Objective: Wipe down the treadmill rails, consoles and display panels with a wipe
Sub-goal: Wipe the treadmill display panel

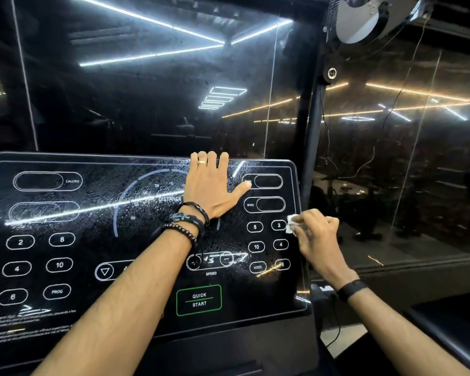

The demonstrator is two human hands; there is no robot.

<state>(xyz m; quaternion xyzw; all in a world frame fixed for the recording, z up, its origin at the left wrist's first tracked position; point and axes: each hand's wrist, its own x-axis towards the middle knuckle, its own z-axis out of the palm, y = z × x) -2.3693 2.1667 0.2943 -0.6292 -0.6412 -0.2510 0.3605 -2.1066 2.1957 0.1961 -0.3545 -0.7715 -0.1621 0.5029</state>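
Note:
A glossy black treadmill display panel [79, 213] fills the lower left and middle, printed with white number buttons and a green QUICK START box. Wet streaks and droplets cover its middle. My left hand [212, 185] lies flat on the upper middle of the panel, fingers spread and reaching its top edge, with nothing in it. My right hand [318, 234] is closed around a small white wipe [291, 223] and presses it against the panel's right edge, beside the button marked 2. Most of the wipe is hidden inside the fist.
Dark glass [147, 90] behind the panel reflects ceiling light strips. A black pole [314, 158] rises just right of the panel, with a fan [364, 20] at top right and a thin cable [334, 321] hanging below. Another dark machine edge [445, 335] sits at lower right.

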